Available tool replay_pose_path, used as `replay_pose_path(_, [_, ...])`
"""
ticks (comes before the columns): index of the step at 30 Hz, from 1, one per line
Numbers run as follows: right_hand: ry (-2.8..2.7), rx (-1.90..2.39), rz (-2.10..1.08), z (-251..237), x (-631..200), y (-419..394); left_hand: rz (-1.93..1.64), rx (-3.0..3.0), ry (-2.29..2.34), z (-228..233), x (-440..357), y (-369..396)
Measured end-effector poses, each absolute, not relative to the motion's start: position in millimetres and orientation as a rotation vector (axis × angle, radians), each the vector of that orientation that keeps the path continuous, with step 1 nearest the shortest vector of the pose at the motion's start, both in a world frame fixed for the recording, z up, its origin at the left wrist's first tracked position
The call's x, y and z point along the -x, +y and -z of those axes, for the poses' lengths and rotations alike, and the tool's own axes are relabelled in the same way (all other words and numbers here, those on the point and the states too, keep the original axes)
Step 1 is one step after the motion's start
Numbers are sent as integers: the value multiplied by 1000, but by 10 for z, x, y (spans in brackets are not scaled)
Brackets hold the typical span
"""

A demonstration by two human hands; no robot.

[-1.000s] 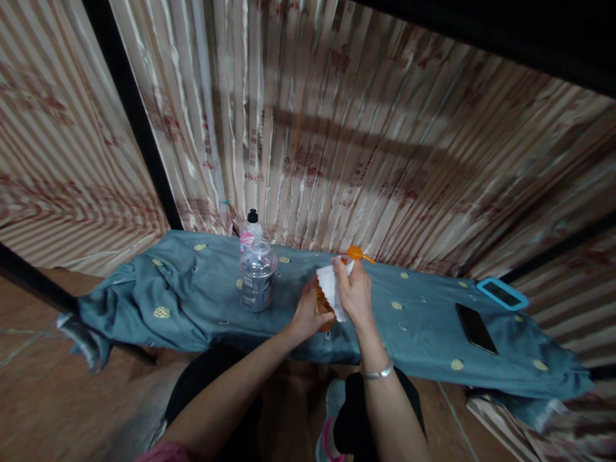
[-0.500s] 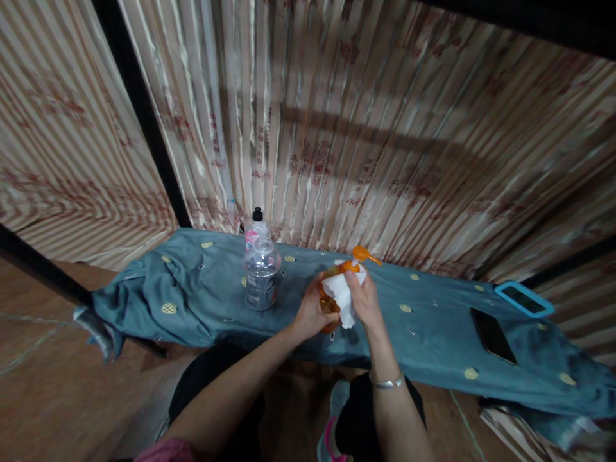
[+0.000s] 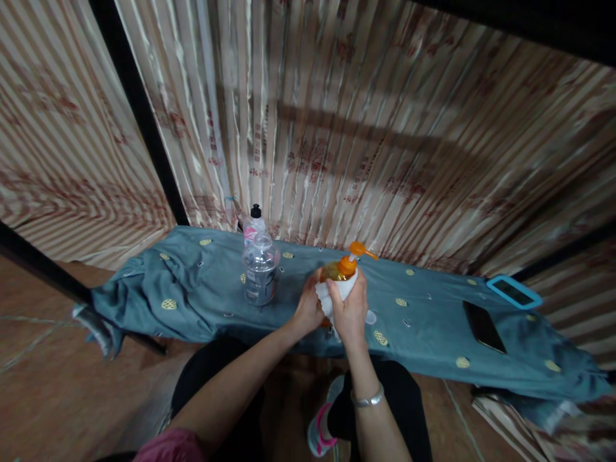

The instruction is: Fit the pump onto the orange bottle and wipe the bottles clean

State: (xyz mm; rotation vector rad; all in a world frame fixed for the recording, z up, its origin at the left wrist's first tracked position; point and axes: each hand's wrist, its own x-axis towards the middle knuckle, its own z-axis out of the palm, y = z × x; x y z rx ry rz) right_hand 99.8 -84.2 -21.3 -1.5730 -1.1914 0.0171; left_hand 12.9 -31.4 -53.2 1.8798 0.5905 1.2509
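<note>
An orange pump bottle (image 3: 341,269) with yellowish liquid is held between my two hands above the near edge of the cloth-covered bench. My left hand (image 3: 310,306) is closed around its left side. On the bottle's right side my right hand (image 3: 350,307) presses a white tissue (image 3: 327,300) against it, thumb on top. The orange pump head points to the right. Much of the bottle's body is hidden by the hands and tissue. Left of my hands stands a clear empty plastic bottle (image 3: 261,273), and behind it a bottle with a black cap (image 3: 256,212).
A teal patterned cloth (image 3: 192,289) covers the narrow bench. Toward its right end lie a black phone (image 3: 484,327) and a blue-framed device (image 3: 514,292). A striped curtain (image 3: 312,128) hangs behind, with dark metal posts (image 3: 139,115) around.
My right hand has shifted down and left with the tissue, from near the bottle's neck to its body. The orange collar now shows more fully.
</note>
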Motion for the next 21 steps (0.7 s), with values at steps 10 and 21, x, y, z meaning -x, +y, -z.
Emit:
replay_pose_path(10, [-951,1643,-488,543,-1228,-813,-1166,-1925,739,793,-172,-266])
replay_pose_path(21, [-1216,1502,-633,313,-2024,-168,-1162,-1691,710,669,-556,25])
